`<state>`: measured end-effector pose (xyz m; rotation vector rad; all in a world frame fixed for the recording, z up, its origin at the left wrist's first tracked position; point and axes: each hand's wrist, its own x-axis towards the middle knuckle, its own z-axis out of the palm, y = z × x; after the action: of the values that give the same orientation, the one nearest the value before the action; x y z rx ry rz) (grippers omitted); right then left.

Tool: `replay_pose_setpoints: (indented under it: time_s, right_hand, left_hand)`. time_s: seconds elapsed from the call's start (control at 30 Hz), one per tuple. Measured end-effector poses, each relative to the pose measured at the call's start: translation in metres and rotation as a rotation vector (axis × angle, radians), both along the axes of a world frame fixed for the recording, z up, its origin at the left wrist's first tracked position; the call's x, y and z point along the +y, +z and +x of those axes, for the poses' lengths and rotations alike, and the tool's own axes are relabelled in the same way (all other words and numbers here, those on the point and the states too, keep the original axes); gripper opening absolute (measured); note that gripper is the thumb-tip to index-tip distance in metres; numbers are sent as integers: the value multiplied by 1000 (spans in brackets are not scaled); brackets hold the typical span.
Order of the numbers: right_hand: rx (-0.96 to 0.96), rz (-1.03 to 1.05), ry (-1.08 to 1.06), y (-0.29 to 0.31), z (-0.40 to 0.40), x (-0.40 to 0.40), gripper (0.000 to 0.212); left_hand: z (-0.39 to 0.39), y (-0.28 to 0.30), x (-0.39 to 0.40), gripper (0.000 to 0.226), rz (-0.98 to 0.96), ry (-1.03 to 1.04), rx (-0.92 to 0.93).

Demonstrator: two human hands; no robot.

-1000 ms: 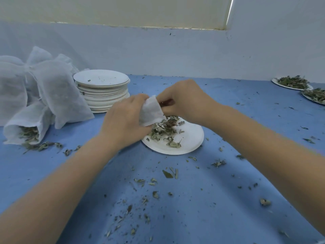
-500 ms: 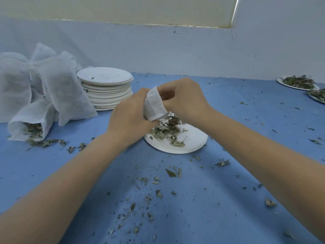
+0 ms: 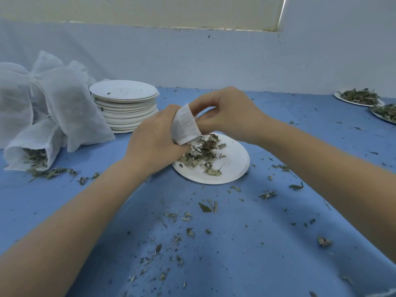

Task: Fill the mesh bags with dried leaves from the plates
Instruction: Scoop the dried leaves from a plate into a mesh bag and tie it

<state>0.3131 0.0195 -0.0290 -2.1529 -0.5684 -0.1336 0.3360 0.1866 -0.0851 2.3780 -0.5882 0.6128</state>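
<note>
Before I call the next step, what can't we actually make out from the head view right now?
- Inside of the mesh bag: its fill level, hidden by the left hand gripping it.
- Right hand fingertips: blurred, behind the bag; any leaves pinched unclear.
- Filled bags at left: count unclear, cut off by the edge.
- Far plate of leaves: cut off at right.

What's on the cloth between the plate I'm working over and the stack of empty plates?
In the head view, only the left hand, holding the mesh bag, crosses between the plate and stack; the cloth under it is hidden.
</note>
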Motion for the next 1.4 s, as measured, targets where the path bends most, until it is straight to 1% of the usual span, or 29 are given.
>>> replay_pose_setpoints:
  time_s: [0.07,0.1,0.17,0.27,0.33,0.37,0.43,0.5,0.57,0.6,0.63,0.7,0.77,0.8,0.83,0.87,0.93,1.03,1.1,1.17,1.27,1.4]
  right_hand:
    - [-89,-3,-112,-6,4,7,19]
    - [-128,-36,-147,-9,5,13,20]
    - [-152,-106,-174,-13,7,22,23]
    - [-23,-196,-68,-11,8,22,32]
    - [88,-246,38,-5,6,16,25]
    - [116,-228,82,-2,5,12,19]
    - [143,-58,101,-2,4,3,16]
    - [103,161,44,-7,2,-6,20]
    - [48,256,-62,-14,2,-13,19]
    - [30,234,-129,-19,2,-15,18]
    - [1,154,-197,-24,3,-18,17]
    - [-58,-145,-284,-33,7,-22,18]
    - [-38,-450,-261,-42,13,-23,27]
    - [-14,-556,-232,-47,17,-21,32]
    - [9,-619,-216,-52,19,-18,35]
    - [20,-647,-207,-56,20,-15,36]
    - [-5,-631,-186,-60,20,-10,34]
    - [-103,-594,-171,-58,15,-13,30]
    - [-147,-588,-177,-55,18,-15,34]
    - [-131,-605,-141,-52,27,-10,38]
    - [-71,-644,-27,-54,40,7,38]
    - [-124,-690,11,-61,36,2,38]
  left_hand:
    - [-1,0,-2,53,-9,-7,0]
    - [-2,-1,-3,52,-12,-11,-3]
    - [-4,0,-5,51,-37,-22,-9]
    - [-5,0,-7,45,-56,-47,-5]
    - [-4,0,-7,42,-35,-46,4]
    - [-4,0,-7,42,-31,-35,8]
    - [-2,-1,-6,41,-27,0,-4]
    - [0,-1,-3,40,-7,61,-29]
    - [2,-1,-2,43,33,126,-53]
    - [2,-1,-1,46,49,146,-58]
    - [2,0,-1,53,59,153,-59]
    - [2,0,2,60,50,155,-67]
    - [4,-2,5,50,-6,165,-64]
    - [6,-3,7,45,-43,173,-58]
    - [8,-4,8,43,-75,180,-54]
    - [9,-4,10,42,-100,185,-56]
    - [12,-5,12,40,-136,192,-80]
    - [15,-5,14,34,-176,202,-101]
    - [15,-5,14,33,-182,198,-107]
    - [15,-6,14,33,-164,197,-118]
    - [15,-5,15,32,-170,209,-123]
    - [14,-4,15,32,-171,191,-102]
